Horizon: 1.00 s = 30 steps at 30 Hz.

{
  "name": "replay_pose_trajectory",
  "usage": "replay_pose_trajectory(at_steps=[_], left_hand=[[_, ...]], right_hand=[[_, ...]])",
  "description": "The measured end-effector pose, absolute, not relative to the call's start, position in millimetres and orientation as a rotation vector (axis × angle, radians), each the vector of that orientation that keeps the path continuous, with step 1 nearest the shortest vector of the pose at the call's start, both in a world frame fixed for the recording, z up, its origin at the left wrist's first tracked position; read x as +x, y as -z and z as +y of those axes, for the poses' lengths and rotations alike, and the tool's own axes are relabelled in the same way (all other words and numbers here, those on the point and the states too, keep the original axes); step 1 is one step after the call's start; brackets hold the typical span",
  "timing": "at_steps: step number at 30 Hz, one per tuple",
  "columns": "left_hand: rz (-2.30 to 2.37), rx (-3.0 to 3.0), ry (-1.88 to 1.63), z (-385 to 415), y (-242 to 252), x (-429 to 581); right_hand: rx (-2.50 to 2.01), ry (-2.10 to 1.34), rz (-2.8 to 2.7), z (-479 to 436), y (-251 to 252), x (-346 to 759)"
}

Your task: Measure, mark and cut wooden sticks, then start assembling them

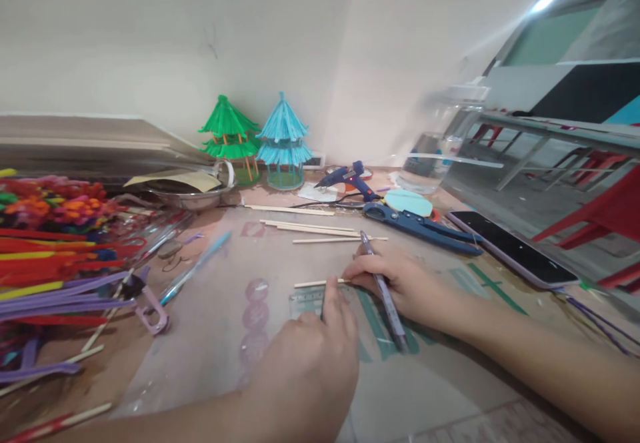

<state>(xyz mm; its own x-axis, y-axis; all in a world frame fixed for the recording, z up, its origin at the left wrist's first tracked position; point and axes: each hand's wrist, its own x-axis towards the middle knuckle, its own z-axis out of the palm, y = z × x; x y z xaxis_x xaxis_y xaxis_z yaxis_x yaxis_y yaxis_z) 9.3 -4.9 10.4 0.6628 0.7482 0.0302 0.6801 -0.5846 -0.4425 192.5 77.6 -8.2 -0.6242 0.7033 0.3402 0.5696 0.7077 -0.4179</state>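
Note:
My left hand point(313, 353) presses down in the middle of the mat, its index fingertip on a thin wooden stick point(310, 285) and the other fingers curled. Just below the stick lies a clear ruler point(305, 301), partly hidden under this hand. My right hand point(393, 273) is closed around a purple pen point(384, 289), tilted with its upper end toward me. The fingertips of that hand rest near the stick's right end; the exact contact is hidden. Beyond the hands lie several loose wooden sticks point(315, 228).
Left are bundled pipe cleaners point(50, 256), a purple clip point(153, 313) and a blue pen point(197, 266). Behind stand green point(227, 133) and blue point(283, 136) pagoda models, and a glue gun point(347, 177). Right are blue-handled cutters point(423, 228), a phone point(513, 246) and a clear jar point(435, 143).

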Motion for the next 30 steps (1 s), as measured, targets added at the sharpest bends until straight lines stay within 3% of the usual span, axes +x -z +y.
replay_pose_trajectory(at_steps=[30], left_hand=[[-1.280, -2.444, -0.093, -4, 14, 19]], right_hand=[[-0.887, -0.385, -2.461, 76, 18, 193]])
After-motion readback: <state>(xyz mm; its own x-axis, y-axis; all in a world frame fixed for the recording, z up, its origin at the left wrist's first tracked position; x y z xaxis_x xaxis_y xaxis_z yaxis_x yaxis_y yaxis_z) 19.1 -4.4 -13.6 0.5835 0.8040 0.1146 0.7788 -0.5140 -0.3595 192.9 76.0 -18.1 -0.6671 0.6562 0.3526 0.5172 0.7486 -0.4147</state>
